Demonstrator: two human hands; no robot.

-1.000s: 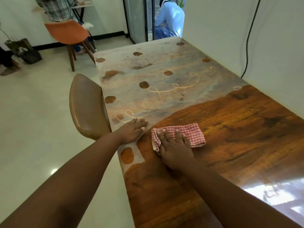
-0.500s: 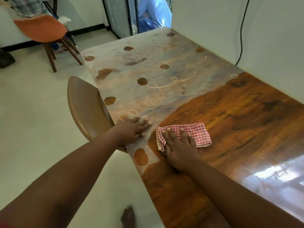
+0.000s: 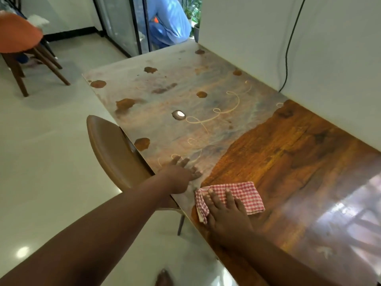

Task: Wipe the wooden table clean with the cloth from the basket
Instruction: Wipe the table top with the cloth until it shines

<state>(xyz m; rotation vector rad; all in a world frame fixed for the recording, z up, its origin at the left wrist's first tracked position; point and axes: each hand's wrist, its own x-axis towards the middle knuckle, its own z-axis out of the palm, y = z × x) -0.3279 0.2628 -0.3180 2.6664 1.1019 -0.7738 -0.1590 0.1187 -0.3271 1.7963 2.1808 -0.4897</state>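
The long wooden table (image 3: 292, 162) runs away from me along the right wall. Its far half is covered in pale dust with bare brown spots and curly finger trails; its near half is glossy brown wood. A folded red-and-white checked cloth (image 3: 245, 193) lies on the table near the left edge. My right hand (image 3: 224, 217) presses flat on the cloth's near left part, fingers straight. My left hand (image 3: 179, 174) rests flat on the dusty strip at the table's left edge, just left of the cloth. No basket is in view.
A brown chair (image 3: 111, 149) is pushed against the table's left edge beside my left arm. An orange chair (image 3: 18, 32) stands at the far left. A person in blue (image 3: 171, 19) sits beyond the table's far end. A black cable (image 3: 288, 50) hangs down the right wall.
My right hand has slid the cloth a little toward me along the left edge. The dusty patch with a brown spot at the edge in front of it has been wiped. My left hand stays put.
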